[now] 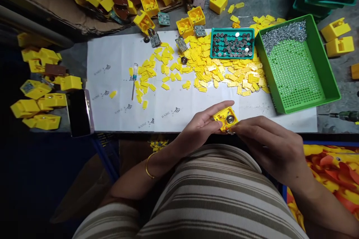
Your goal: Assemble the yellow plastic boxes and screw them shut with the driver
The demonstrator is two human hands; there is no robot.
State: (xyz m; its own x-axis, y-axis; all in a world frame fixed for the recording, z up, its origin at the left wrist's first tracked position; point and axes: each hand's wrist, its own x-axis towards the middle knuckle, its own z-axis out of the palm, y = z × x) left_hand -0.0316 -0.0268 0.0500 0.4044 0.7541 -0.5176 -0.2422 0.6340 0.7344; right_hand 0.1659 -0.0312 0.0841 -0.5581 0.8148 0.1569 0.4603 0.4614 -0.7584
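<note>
Near the table's front edge, my left hand [199, 126] is closed around a small yellow plastic housing [217, 113], its open side facing up. Inside the housing sits a round metal speaker-like disc [230, 119], with thin wires beside it. My right hand [269, 138] pinches at the housing's lower right edge, where a small shiny piece [230, 132] shows between the fingertips and the housing. What exactly the right fingers hold is mostly hidden. Many small yellow plastic tabs [207, 69] lie spread on the white paper beyond my hands.
A green basket [333, 89] with metal screws stands at the right, a teal tray [212, 44] of round discs beside it. A screwdriver [135, 78] lies left of the tabs. A phone [80, 114] and yellow housings [37, 89] are at the left. A power driver [343, 116] points in from the right.
</note>
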